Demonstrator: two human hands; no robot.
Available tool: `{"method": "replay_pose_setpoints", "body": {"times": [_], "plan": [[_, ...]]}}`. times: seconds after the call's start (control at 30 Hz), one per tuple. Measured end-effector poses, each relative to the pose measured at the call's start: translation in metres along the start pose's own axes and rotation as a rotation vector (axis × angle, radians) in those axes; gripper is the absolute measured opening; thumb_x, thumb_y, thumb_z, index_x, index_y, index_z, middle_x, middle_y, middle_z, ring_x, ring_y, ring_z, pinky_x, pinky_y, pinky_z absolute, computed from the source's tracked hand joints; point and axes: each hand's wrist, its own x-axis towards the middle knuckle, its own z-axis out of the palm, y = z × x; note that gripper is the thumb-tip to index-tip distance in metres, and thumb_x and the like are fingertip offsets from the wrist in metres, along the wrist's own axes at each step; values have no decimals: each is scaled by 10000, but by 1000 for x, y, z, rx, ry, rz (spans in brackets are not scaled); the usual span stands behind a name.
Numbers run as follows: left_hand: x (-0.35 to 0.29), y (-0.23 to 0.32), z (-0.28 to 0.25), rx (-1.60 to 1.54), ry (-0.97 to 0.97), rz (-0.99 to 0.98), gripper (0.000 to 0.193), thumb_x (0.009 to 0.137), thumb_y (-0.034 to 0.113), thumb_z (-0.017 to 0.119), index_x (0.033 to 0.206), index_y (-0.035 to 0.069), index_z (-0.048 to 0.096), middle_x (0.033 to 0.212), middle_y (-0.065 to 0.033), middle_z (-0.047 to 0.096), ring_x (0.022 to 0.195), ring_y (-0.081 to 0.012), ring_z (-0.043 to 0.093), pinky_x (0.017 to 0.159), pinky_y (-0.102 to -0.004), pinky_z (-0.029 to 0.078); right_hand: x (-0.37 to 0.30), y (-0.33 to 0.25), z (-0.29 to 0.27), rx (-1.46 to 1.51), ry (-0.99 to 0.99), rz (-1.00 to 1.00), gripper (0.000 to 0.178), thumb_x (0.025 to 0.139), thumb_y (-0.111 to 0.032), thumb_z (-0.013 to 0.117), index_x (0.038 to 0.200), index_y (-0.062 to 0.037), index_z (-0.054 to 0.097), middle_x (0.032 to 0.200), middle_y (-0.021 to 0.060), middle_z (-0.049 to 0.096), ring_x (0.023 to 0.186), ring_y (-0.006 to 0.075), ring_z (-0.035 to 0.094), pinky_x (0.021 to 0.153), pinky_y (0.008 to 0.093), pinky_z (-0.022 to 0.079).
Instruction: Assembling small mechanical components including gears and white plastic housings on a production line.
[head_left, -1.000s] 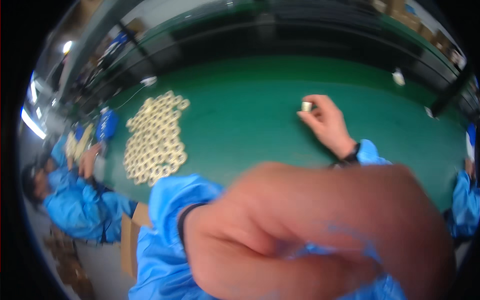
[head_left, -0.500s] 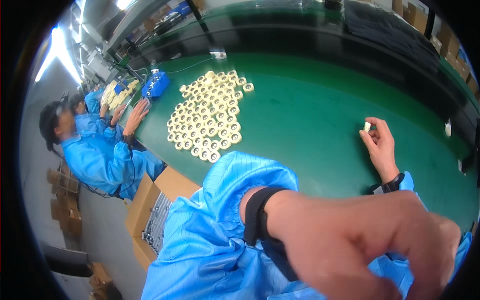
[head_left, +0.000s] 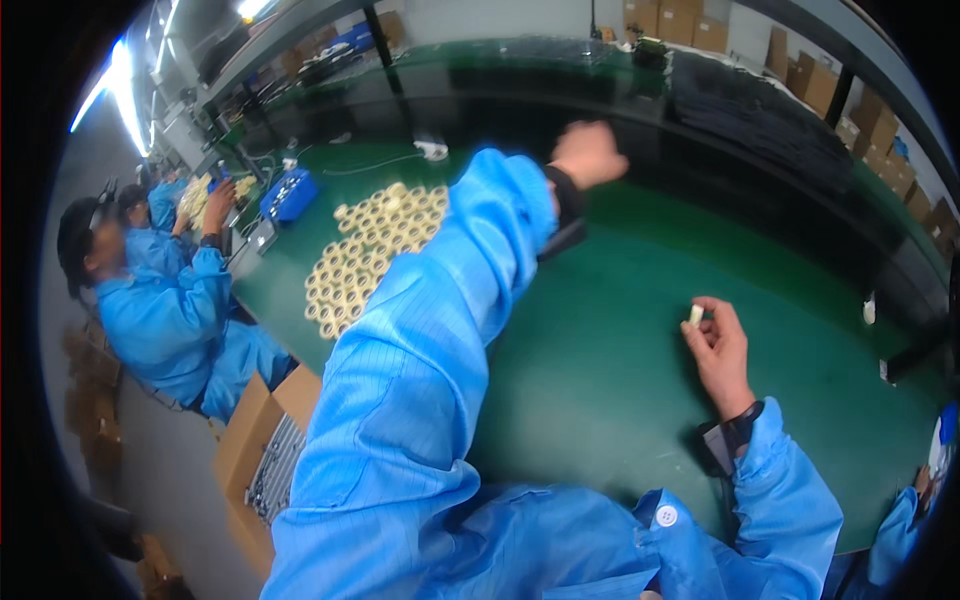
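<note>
My right hand (head_left: 718, 345) is above the green table on the right, with thumb and fingers pinching a small cream-white piece (head_left: 696, 315). My left arm stretches across the middle of the table. At its end, my left hand (head_left: 590, 155) hangs over the far side by the dark ledge, smeared by motion with its fingers turned out of sight. Left of that arm lies a wide cluster of cream-coloured rings with dark centres (head_left: 345, 275); my sleeve covers part of it.
A blue bin (head_left: 289, 196) with small metal parts stands beyond the rings. Co-workers in blue (head_left: 165, 310) sit along the left. An open cardboard box (head_left: 240, 450) of metal rods is beside the near left table edge. A dark ledge (head_left: 700, 170) runs along the back.
My left hand has swung from close in front of me to the far side of the table. My right hand, still pinching the small piece, shows slightly lower and further left.
</note>
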Motion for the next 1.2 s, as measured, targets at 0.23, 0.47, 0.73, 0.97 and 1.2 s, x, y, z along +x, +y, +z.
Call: {"method": "replay_pose_setpoints", "body": {"times": [0.23,0.47,0.73,0.97,1.2], "plan": [[48,-158,3,204,59,-638,601,804,335,589,1309,34,466,1339,-282,437,1259,-420,437,1056,-451,359,0,-11,-3,-109,8,-15,314,809,-42,685,1098,11,573,933,68,551,671,95,548,563,225,443],[89,-261,1,440,-115,-675,610,821,399,567,1315,50,489,1314,-239,525,1242,-419,479,1045,-464,373,4,-22,-5,-160,-43,5,342,789,-44,696,1108,6,584,960,87,569,695,129,546,571,245,443],[83,-263,20,561,-28,-645,349,906,304,505,1181,134,637,1287,-188,549,1231,-383,490,989,-506,418,5,-20,-3,-168,-70,-36,345,782,-52,704,1104,-9,589,1019,100,583,728,147,564,579,253,462],[95,-232,21,135,-125,-235,401,840,226,626,1224,117,590,1120,-127,611,1072,-242,575,834,-376,492,1,-21,-5,-144,-91,-21,349,811,-79,699,1131,-7,578,961,68,598,715,118,562,587,249,459],[-33,22,-21,-910,-534,103,606,773,85,727,1307,-31,463,1180,-87,544,1038,-161,541,923,-285,442,12,-32,-32,577,44,160,332,923,-236,610,1162,-7,578,963,33,618,766,96,588,629,219,451]]}}
